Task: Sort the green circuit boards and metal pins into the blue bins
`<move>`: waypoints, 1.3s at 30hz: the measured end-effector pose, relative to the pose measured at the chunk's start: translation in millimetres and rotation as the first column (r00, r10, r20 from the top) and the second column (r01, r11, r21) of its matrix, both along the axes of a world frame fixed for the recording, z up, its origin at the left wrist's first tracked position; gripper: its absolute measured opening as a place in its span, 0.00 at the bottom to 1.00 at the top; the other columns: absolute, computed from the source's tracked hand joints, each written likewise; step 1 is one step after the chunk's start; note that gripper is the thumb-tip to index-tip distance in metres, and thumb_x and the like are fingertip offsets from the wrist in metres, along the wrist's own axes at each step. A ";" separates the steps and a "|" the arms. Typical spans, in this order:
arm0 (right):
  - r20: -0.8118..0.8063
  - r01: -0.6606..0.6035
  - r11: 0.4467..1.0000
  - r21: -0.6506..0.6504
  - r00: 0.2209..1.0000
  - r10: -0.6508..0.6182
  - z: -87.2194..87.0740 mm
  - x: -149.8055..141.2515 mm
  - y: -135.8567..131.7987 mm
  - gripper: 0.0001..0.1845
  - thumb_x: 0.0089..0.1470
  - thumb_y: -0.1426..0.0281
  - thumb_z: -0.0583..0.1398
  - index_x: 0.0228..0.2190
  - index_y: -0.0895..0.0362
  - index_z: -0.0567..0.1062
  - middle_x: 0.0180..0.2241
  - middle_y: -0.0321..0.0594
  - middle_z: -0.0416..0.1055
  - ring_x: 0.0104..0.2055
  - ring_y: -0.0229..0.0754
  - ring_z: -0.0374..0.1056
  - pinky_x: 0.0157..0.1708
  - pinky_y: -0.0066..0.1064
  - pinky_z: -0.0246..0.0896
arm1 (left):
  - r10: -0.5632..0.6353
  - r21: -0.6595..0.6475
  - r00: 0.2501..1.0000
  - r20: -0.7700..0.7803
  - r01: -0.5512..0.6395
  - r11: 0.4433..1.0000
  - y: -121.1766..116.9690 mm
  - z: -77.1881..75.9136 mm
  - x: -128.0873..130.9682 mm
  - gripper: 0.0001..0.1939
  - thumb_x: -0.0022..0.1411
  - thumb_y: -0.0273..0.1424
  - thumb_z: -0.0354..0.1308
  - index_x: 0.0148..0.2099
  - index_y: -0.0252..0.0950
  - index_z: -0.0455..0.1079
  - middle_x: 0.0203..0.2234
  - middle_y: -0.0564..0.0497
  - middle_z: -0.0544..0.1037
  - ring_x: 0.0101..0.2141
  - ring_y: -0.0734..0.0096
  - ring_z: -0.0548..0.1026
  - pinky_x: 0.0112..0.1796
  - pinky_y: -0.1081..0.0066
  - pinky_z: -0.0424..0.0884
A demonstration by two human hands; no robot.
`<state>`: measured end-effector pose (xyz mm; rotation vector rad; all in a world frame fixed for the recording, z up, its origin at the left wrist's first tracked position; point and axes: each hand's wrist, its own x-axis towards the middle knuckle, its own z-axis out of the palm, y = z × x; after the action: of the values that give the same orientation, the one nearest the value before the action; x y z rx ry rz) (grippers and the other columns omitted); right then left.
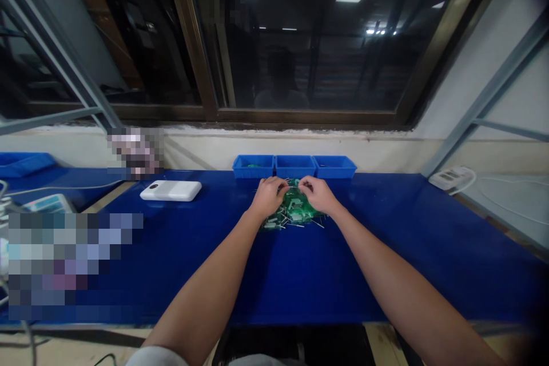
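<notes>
As your left hand and right hand curl narrow over the small green circuit boards, take those light, stiff pieces by their edges.

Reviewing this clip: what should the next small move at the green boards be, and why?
Probably lift one green circuit board clear with the right hand while the left hand steadies the heap: the boards lie tangled, thin wire leads sticking out, and both hands already touch them.

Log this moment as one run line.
hands: left hand, right hand both at green circuit boards | beyond: three blue plastic bins | under: blue bench top
</notes>
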<state>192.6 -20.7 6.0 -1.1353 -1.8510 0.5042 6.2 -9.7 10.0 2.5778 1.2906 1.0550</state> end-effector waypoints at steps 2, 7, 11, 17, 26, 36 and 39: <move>-0.086 -0.030 0.999 -0.023 0.996 0.028 -1.1 0.2 1.3 0.08 0.49 0.66 0.56 0.28 0.57 0.72 0.24 0.36 0.70 0.27 0.38 0.65 0.29 0.29 0.59 | 0.020 -0.001 1.000 -0.008 -0.020 1.000 -0.1 0.5 -0.6 0.07 0.62 0.31 0.51 0.37 0.37 0.70 0.35 0.50 0.76 0.39 0.67 0.71 0.41 0.66 0.59; -0.204 -0.136 0.989 -0.055 0.971 0.123 2.6 2.7 -0.9 0.10 0.47 0.63 0.60 0.26 0.58 0.75 0.26 0.39 0.73 0.29 0.40 0.66 0.32 0.31 0.60 | 0.016 0.005 0.999 -0.039 -0.016 1.000 0.6 0.1 -2.5 0.08 0.63 0.30 0.51 0.37 0.37 0.70 0.35 0.51 0.77 0.39 0.67 0.71 0.41 0.66 0.59; -0.243 -0.141 0.987 -0.082 0.963 0.117 5.4 5.4 -2.8 0.11 0.46 0.62 0.61 0.25 0.58 0.77 0.27 0.39 0.75 0.31 0.42 0.68 0.33 0.32 0.61 | -0.003 0.012 0.999 -0.038 0.003 1.000 2.0 -1.8 -2.3 0.08 0.63 0.30 0.51 0.36 0.38 0.71 0.35 0.52 0.77 0.39 0.67 0.71 0.41 0.66 0.58; -0.238 -0.121 0.987 -0.102 0.967 0.094 5.6 7.3 -3.6 0.11 0.46 0.63 0.60 0.20 0.57 0.77 0.23 0.39 0.74 0.28 0.42 0.68 0.31 0.31 0.60 | -0.079 -0.002 0.996 -0.034 0.079 0.997 0.4 0.5 -1.2 0.08 0.63 0.30 0.51 0.35 0.37 0.71 0.33 0.52 0.78 0.37 0.68 0.71 0.41 0.66 0.57; -0.230 0.007 0.997 -0.072 0.973 -0.023 5.5 7.7 -4.8 0.14 0.46 0.63 0.60 0.15 0.56 0.75 0.16 0.36 0.70 0.21 0.37 0.62 0.24 0.29 0.54 | -0.116 -0.009 0.993 -0.020 0.116 0.993 0.3 0.5 0.8 0.09 0.64 0.30 0.50 0.38 0.38 0.72 0.34 0.51 0.78 0.39 0.67 0.72 0.42 0.65 0.58; -0.232 0.226 0.974 -0.001 0.947 -0.220 -2.1 20.0 4.7 0.14 0.45 0.62 0.59 0.17 0.57 0.76 0.19 0.38 0.72 0.23 0.41 0.67 0.26 0.30 0.58 | -0.021 -0.058 1.000 0.013 0.021 0.998 6.6 -3.4 -3.2 0.12 0.63 0.27 0.46 0.41 0.36 0.71 0.35 0.50 0.78 0.40 0.65 0.73 0.43 0.65 0.60; -0.214 0.265 0.964 0.009 0.942 -0.257 -3.8 23.1 6.2 0.13 0.45 0.63 0.59 0.18 0.57 0.76 0.19 0.38 0.73 0.25 0.42 0.68 0.26 0.30 0.59 | -0.017 -0.071 1.000 0.014 0.018 0.997 7.1 -3.3 -3.1 0.14 0.63 0.25 0.45 0.42 0.36 0.71 0.34 0.50 0.78 0.40 0.65 0.73 0.44 0.65 0.61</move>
<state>215.7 -14.5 2.2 -1.2297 -1.4945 0.4174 3.1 -2.6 6.7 2.5212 1.2759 1.0037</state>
